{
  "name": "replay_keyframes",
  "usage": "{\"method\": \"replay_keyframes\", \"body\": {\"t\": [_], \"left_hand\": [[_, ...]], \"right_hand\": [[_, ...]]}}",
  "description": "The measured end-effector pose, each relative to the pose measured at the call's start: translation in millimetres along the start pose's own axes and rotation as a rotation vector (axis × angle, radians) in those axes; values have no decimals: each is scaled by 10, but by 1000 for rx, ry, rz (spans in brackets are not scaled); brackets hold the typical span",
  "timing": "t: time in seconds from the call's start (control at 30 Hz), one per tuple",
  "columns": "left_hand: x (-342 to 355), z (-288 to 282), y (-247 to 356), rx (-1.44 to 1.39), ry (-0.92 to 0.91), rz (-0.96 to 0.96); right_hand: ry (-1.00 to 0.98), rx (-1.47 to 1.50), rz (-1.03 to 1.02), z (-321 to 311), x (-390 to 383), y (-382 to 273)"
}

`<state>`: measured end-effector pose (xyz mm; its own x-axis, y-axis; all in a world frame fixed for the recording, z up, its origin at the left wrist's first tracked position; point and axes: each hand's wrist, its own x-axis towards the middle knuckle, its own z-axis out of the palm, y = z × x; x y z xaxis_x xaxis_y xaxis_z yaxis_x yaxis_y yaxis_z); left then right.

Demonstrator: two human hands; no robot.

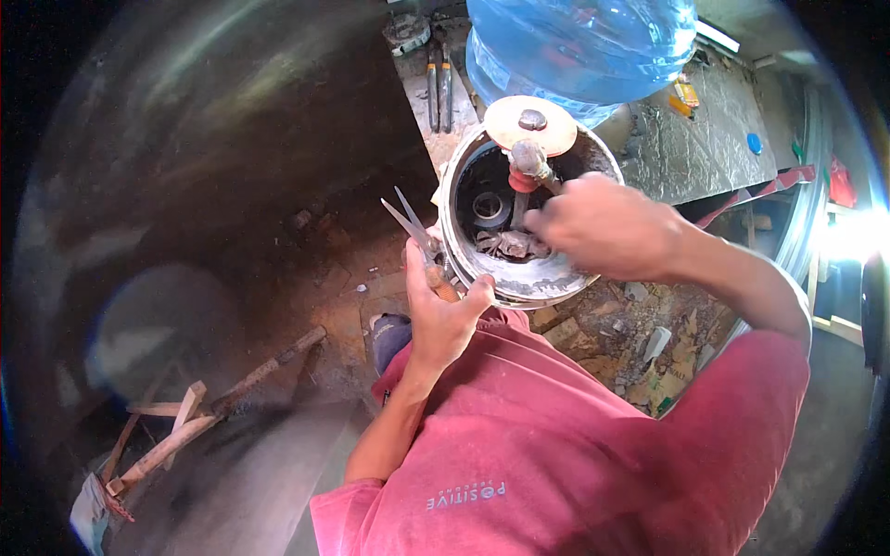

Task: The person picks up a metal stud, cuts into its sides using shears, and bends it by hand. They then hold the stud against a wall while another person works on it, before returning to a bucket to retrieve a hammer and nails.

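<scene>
Left hand gripped pliers against bucket rim, right hand reached inside among tools, blue water jug stood beyond.

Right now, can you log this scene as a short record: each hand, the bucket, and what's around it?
left hand: grips the bucket rim and holds pliers, tips pointing up
right hand: reaches into the bucket, touching a metal fitting
bucket: round, open, holds a black ring and crumpled scraps
behind bucket: blue water jug
ground at left: long wooden handle

water jug behind bucket, pliers left
</scene>
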<state>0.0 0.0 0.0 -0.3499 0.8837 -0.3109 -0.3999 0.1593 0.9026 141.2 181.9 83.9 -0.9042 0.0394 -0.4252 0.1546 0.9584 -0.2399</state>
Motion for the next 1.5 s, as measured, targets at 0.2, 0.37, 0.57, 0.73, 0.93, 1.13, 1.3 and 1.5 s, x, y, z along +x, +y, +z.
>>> {"method": "replay_keyframes", "body": {"t": [0.2, 0.37, 0.57, 0.73, 0.93, 1.13, 1.3, 1.5], "left_hand": [[93, -6, -33, -17, 10, -14], [70, -6, 30, -12, 4, 46], [118, -39, -35, -13, -3, 99], [235, -123, -59, 69, -59, 50], [366, -261, -13, 121, -204, 147], [764, -275, 116, 154, -321, 79], [919, -174, 71, 139, -467, -21], [749, -358, -532, 587, 216, 325]], "right_hand": [[441, 134, 121, 55, -387, 143], [706, 237, 247, -298, -663, 105], [835, 160, 374, -57, -726, -48], [1626, 559, 768, 535, -863, -624], [1448, 1113, 1531, 3167, -317, -1914], [1176, 1242, 2086, 4790, 519, -4794], [1007, 1638, 2830, 5144, 1170, -6945], [1778, 1748, 3188, 5529, 1652, -8412]]}}
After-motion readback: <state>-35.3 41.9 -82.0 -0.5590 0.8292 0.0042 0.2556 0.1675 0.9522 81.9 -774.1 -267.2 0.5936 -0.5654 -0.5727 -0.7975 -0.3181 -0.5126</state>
